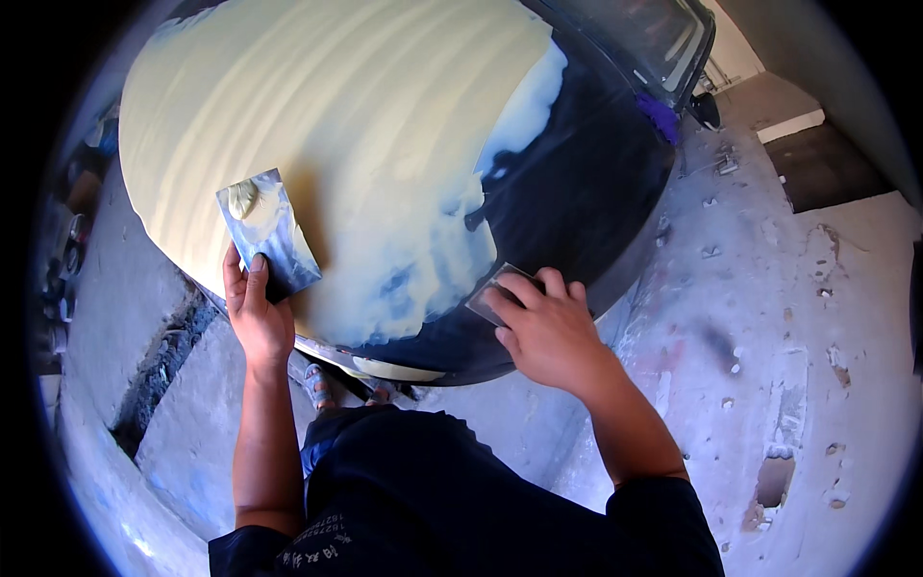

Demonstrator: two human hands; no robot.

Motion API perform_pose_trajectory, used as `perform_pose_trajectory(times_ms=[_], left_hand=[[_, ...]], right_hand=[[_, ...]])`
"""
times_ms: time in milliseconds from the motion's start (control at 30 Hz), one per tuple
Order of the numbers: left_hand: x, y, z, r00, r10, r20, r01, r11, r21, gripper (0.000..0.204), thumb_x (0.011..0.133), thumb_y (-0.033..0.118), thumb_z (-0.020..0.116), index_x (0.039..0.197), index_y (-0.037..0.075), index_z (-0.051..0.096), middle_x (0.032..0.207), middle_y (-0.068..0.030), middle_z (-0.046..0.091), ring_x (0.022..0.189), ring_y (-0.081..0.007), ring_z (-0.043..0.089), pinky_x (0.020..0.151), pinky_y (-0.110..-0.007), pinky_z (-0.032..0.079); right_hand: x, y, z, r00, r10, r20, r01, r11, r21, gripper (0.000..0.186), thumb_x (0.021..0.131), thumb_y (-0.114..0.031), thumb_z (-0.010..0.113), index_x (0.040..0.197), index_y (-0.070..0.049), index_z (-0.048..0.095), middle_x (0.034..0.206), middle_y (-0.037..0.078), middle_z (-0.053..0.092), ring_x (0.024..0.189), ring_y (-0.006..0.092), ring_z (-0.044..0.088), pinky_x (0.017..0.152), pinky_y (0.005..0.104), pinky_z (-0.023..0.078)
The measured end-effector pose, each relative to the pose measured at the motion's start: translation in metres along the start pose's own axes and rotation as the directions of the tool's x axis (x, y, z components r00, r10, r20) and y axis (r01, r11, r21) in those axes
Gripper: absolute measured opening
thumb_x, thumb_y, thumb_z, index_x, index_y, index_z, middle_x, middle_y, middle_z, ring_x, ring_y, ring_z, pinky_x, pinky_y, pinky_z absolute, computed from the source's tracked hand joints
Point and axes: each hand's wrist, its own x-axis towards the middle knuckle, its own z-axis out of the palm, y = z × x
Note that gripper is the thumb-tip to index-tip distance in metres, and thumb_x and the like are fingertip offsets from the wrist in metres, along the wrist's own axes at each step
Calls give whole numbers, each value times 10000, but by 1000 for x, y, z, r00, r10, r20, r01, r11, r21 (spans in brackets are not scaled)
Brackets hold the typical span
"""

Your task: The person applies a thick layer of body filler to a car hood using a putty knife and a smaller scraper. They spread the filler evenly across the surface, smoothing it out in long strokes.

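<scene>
A large curved car panel [567,212] spreads before me, dark on the right and coated with pale yellow body filler [336,106] over the left and middle. The filler thins to bluish, ragged patches along its near and right edges. My left hand [260,308] grips a flat putty board [274,231] from below, thumb on top. A dab of putty [243,199] sits near the board's upper end. Over the dark area close to the filler's edge, my right hand [553,327] is closed on a flat putty spreader [490,293], partly hidden under the fingers.
A car window [649,38] rises at the far right, with a purple cloth [659,117] by its lower corner. The pitted, pale wall [740,288] runs along the right. On the left, the concrete floor [125,260] has a debris-filled channel [163,370].
</scene>
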Motion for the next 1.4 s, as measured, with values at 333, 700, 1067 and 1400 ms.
perform_pose_trajectory(times_ms=[333, 700, 1067, 1400], left_hand=[[-2, 1, 3, 1000, 18, 0, -18, 999, 34, 383, 962, 53, 447, 1338, 1, 394, 1225, -118, 566, 1102, -188, 561, 969, -348, 440], [-2, 0, 1, 999, 13, -32, -12, 999, 42, 404, 961, 51, 445, 1355, 4, 369, 1231, -119, 561, 1111, -194, 558, 973, -354, 438], [-2, -3, -1, 999, 35, -20, -33, 996, 79, 439, 954, 52, 440, 1381, 5, 349, 1239, -119, 554, 1132, -197, 553, 998, -364, 427], [0, -3, 1, 999, 34, -39, -31, 997, 68, 426, 950, 46, 434, 1369, 7, 362, 1239, -116, 555, 1125, -199, 556, 999, -363, 424]], right_hand=[[53, 20, 0, 990, 80, -117, -73, 995, 66, 400, 870, -228, 594, 1256, -137, 538, 1308, 43, 483, 1084, 326, 462, 856, 464, 386], [16, 22, -5, 997, 54, -50, -52, 998, 34, 390, 854, -218, 604, 1233, -146, 548, 1286, 30, 488, 1095, 316, 453, 848, 466, 384], [41, 3, 10, 994, 39, -97, -29, 995, 100, 432, 848, -198, 617, 1263, -157, 507, 1320, 56, 464, 1102, 339, 451, 862, 478, 378], [45, 36, -13, 978, 94, -187, -76, 992, 98, 396, 864, -237, 585, 1246, -140, 551, 1303, 24, 482, 1104, 318, 452, 876, 485, 384]])
